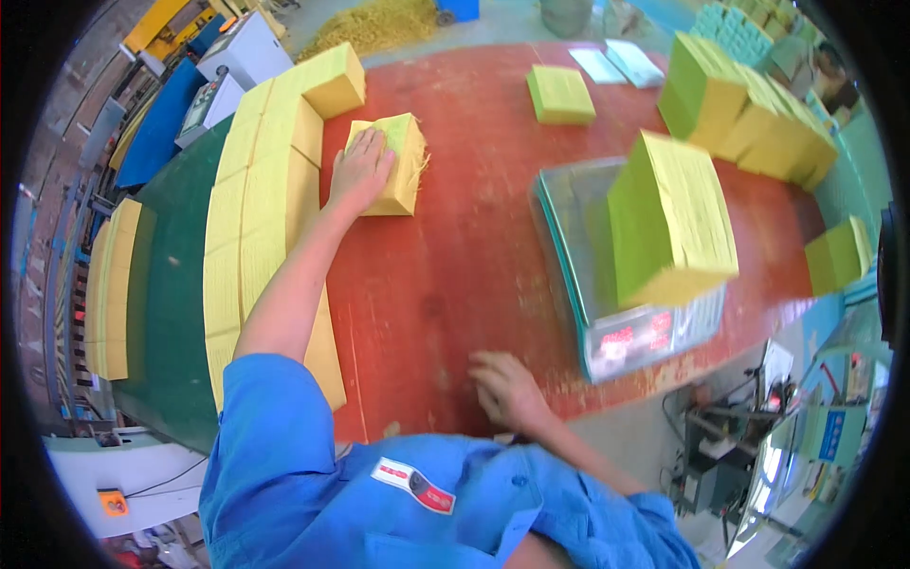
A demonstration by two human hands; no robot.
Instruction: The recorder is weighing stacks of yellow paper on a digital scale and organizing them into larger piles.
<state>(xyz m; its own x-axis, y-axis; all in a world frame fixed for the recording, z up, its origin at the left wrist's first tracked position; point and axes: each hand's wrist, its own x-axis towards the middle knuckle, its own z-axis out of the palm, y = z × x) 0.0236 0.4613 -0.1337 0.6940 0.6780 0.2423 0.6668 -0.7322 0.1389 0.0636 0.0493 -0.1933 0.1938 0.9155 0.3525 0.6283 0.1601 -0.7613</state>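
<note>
My left hand reaches far forward. Its fingers lie flat on top of a stack of yellow paper, whose right side has ragged, frayed edges. Close to my body, my right hand hovers by the near edge of the red table, a little blurred. Its fingers are loosely bent and apart, with nothing visible in them. To the right, a digital scale with a lit red display carries a tall yellow paper stack.
Rows of yellow paper stacks line the left edge of the red table. Beyond them runs a green surface. A small yellow stack and white sheets lie at the back. More stacks stand far right.
</note>
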